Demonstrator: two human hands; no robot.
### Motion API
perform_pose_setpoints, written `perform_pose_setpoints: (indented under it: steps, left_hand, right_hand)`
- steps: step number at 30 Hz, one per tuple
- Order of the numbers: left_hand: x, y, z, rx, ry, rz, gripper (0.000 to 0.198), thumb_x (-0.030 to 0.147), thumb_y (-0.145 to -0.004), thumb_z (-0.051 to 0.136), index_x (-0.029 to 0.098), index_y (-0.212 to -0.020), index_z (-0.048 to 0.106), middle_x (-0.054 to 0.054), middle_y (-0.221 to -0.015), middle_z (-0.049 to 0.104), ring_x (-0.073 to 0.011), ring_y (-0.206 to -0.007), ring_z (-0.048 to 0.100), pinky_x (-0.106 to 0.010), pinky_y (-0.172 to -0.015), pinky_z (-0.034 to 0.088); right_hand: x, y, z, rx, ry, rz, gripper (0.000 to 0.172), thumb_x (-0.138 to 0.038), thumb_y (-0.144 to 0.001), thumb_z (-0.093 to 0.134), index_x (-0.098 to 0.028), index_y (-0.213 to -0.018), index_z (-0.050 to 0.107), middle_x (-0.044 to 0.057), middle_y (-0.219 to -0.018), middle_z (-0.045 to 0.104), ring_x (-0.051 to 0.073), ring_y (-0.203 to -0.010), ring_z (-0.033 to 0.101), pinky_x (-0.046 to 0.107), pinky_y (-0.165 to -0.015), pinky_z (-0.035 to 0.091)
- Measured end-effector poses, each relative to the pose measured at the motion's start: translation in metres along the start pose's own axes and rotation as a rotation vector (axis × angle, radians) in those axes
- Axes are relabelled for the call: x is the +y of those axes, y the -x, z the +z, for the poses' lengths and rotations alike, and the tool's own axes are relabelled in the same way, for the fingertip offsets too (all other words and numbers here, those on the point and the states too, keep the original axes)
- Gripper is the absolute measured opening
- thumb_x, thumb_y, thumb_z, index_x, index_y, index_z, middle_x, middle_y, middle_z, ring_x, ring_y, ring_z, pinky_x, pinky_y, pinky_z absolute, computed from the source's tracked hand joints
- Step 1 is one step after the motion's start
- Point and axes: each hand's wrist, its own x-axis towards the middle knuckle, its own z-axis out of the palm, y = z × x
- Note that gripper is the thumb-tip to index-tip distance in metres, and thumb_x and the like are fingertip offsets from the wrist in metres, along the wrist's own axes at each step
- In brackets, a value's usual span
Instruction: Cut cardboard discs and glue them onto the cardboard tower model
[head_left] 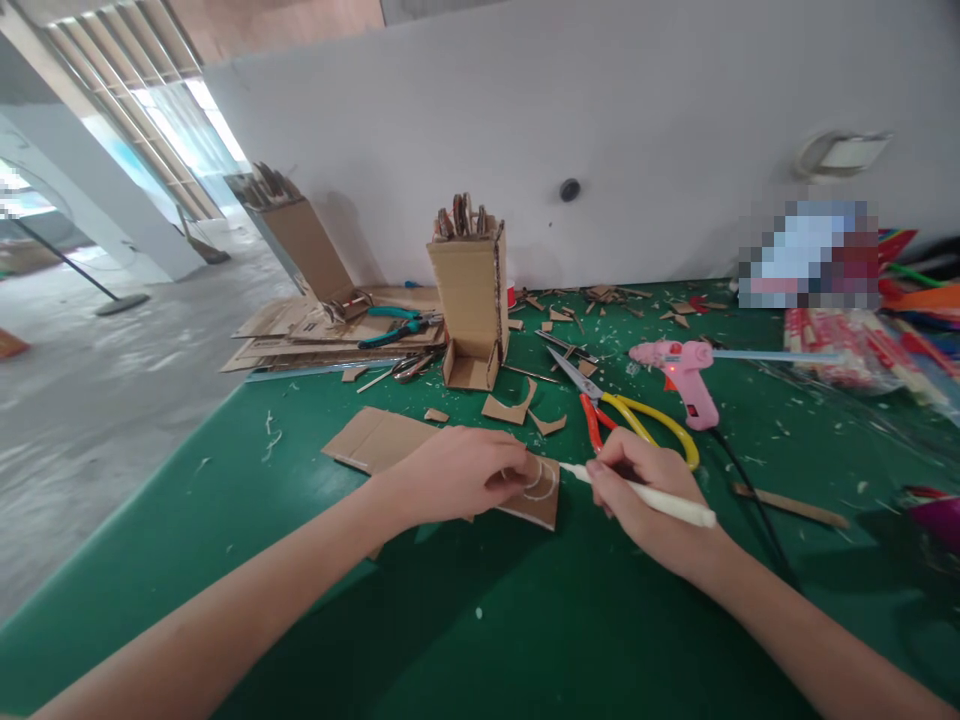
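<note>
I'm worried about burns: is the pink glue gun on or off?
The glue gun looks on: a small red light glows on its body. Whether it is hot, I cannot tell.

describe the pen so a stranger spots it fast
Over the green table, find the right hand, right of the marked cardboard. It grips the pen: a slim off-white stick, unlike the nearby bright-handled scissors and pink glue gun.

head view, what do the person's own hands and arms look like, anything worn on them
The left hand and right hand are ungloved; no rings or watch can be made out. No sleeves show on the left forearm or right forearm.
</note>
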Motion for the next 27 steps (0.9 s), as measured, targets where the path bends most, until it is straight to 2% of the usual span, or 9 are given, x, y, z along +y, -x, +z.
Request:
perform_pose_setpoints:
  steps: [5, 9, 11, 14, 18, 20, 23, 25, 27]
  left_hand:
    - [-0.008, 0.005, 0.002, 0.171, 0.037, -0.141, 0.02, 0.025, -0.088, 0.047, 0.023, -0.106, 0.056, -0.004, -0.108, 0.061, -0.0188, -0.095, 0.059, -0.028, -0.074, 0.047]
    - [-0.026, 0.016, -0.003, 0.28, 0.029, -0.27, 0.026, 0.029, -0.089, 0.045, 0.024, -0.113, 0.051, -0.006, -0.121, 0.055, -0.0199, -0.097, 0.059, -0.032, -0.078, 0.049]
    - [-0.037, 0.022, -0.004, 0.269, 0.007, -0.325, 0.026, 0.027, -0.089, 0.043, 0.024, -0.114, 0.051, -0.006, -0.124, 0.053, -0.02, -0.097, 0.06, -0.033, -0.078, 0.05]
    - [-0.047, 0.029, -0.002, 0.227, -0.057, -0.35, 0.032, 0.024, -0.089, 0.04, 0.023, -0.118, 0.052, -0.009, -0.136, 0.043, -0.0254, -0.118, 0.049, -0.038, -0.089, 0.047]
    - [-0.046, 0.033, 0.0, 0.237, -0.153, -0.31, 0.034, 0.029, -0.091, 0.038, 0.024, -0.119, 0.057, -0.009, -0.147, 0.029, -0.0311, -0.136, 0.026, -0.048, -0.102, 0.036]
    - [-0.043, 0.033, -0.001, 0.166, -0.148, -0.25, 0.038, 0.043, -0.089, 0.044, 0.027, -0.121, 0.057, -0.007, -0.146, 0.032, -0.0321, -0.135, 0.025, -0.051, -0.104, 0.032]
    - [-0.039, 0.035, -0.002, 0.02, -0.088, -0.2, 0.058, 0.061, -0.077, 0.054, 0.029, -0.126, 0.052, -0.007, -0.142, 0.039, -0.0342, -0.133, 0.027, -0.054, -0.106, 0.027]
    - [-0.038, 0.035, -0.001, -0.005, -0.047, -0.207, 0.065, 0.064, -0.07, 0.06, 0.025, -0.121, 0.053, -0.008, -0.138, 0.043, -0.0341, -0.13, 0.031, -0.053, -0.106, 0.025]
    - [-0.036, 0.035, -0.002, -0.011, -0.01, -0.235, 0.064, 0.064, -0.064, 0.064, 0.021, -0.11, 0.055, -0.009, -0.126, 0.051, -0.0328, -0.122, 0.041, -0.049, -0.102, 0.03]
  right_hand:
    - [0.006, -0.001, 0.002, 0.056, -0.053, -0.013, 0.021, -0.029, -0.085, 0.052, -0.022, -0.066, 0.045, -0.004, -0.051, 0.053, 0.012, -0.044, 0.052, 0.023, -0.043, 0.04]
    - [0.009, -0.003, 0.002, 0.084, -0.036, -0.021, 0.018, -0.031, -0.088, 0.051, -0.023, -0.072, 0.047, -0.003, -0.057, 0.055, 0.013, -0.048, 0.054, 0.023, -0.045, 0.042]
    - [0.008, -0.005, 0.001, 0.086, 0.017, -0.046, 0.014, -0.031, -0.088, 0.051, -0.022, -0.077, 0.049, -0.002, -0.062, 0.057, 0.013, -0.051, 0.054, 0.023, -0.045, 0.042]
    - [0.008, -0.009, 0.0, 0.094, 0.129, -0.128, 0.007, -0.028, -0.088, 0.052, -0.022, -0.089, 0.051, 0.002, -0.078, 0.061, 0.014, -0.057, 0.056, 0.025, -0.049, 0.045]
    - [0.014, -0.01, 0.0, 0.07, 0.313, -0.293, 0.021, -0.018, -0.088, 0.048, -0.022, -0.109, 0.051, 0.009, -0.103, 0.059, 0.021, -0.085, 0.061, 0.034, -0.067, 0.052]
    - [0.019, -0.011, 0.0, 0.035, 0.376, -0.347, 0.033, -0.011, -0.086, 0.046, -0.022, -0.118, 0.049, 0.01, -0.11, 0.057, 0.024, -0.097, 0.059, 0.038, -0.077, 0.052]
    - [0.024, -0.012, 0.001, -0.013, 0.463, -0.402, 0.046, -0.004, -0.083, 0.041, -0.019, -0.126, 0.045, 0.012, -0.117, 0.054, 0.025, -0.109, 0.055, 0.043, -0.089, 0.05]
    - [0.026, -0.014, 0.001, -0.016, 0.536, -0.438, 0.048, -0.001, -0.083, 0.037, -0.016, -0.128, 0.044, 0.014, -0.119, 0.054, 0.026, -0.113, 0.053, 0.045, -0.094, 0.048]
    - [0.025, -0.015, 0.0, -0.014, 0.603, -0.472, 0.051, 0.001, -0.081, 0.034, -0.012, -0.129, 0.044, 0.016, -0.12, 0.054, 0.026, -0.116, 0.051, 0.046, -0.097, 0.047]
